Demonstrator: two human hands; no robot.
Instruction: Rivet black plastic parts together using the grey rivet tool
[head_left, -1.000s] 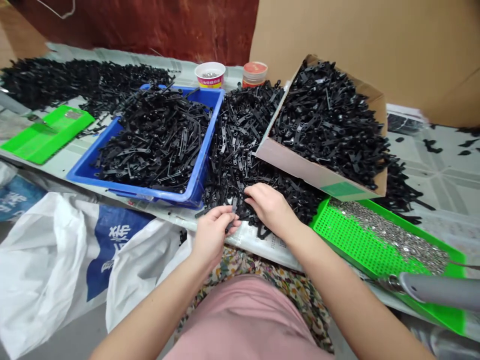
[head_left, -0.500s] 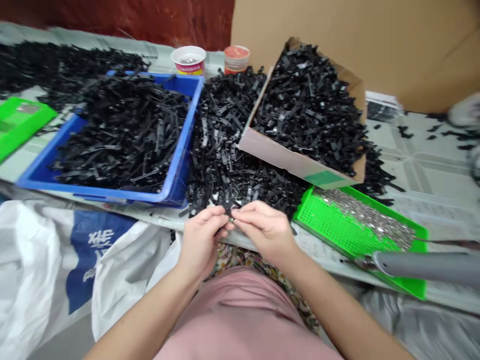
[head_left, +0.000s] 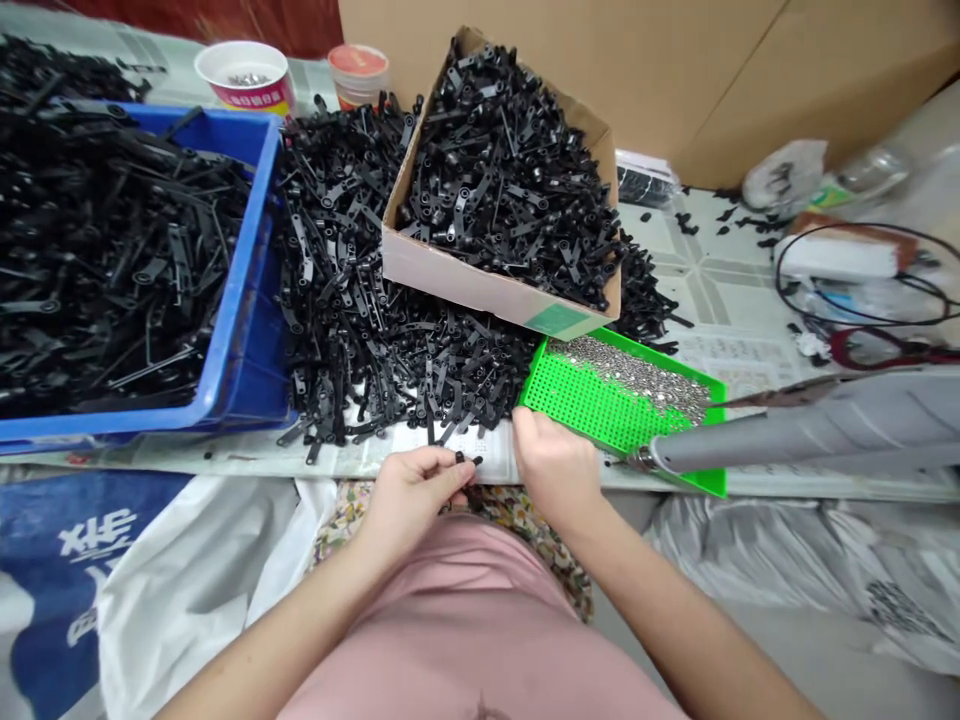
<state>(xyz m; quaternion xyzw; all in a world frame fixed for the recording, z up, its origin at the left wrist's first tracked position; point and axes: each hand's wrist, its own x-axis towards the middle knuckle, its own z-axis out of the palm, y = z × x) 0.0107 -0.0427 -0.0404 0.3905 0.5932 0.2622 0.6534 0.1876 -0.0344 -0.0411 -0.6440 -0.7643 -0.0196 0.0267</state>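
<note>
My left hand point(head_left: 411, 492), at the table's front edge, pinches a small black plastic part point(head_left: 468, 461) between thumb and fingers. To its right, my right hand point(head_left: 556, 462) is closed beside the near left corner of the green perforated tray point(head_left: 577, 395); its fingertips are turned away, so I cannot tell what they hold. Small silver metal pieces point(head_left: 637, 375) lie along the tray's far side. Across the tray's right part rests a grey powered screwdriver point(head_left: 787, 425), its tip pointing left. A heap of black plastic parts point(head_left: 367, 290) spreads just beyond my hands.
An open cardboard box point(head_left: 480, 285) full of black parts stands on the heap. On the left is a blue bin point(head_left: 259, 250) of similar parts. A paper tub point(head_left: 244, 85) and a lidded jar point(head_left: 358, 75) stand behind. Scissors point(head_left: 892, 347) and a black cable point(head_left: 787, 300) lie far right.
My hands were together at one small part; the right has moved away to the right, beside the green tray, while the left keeps the black part. The view has swung right.
</note>
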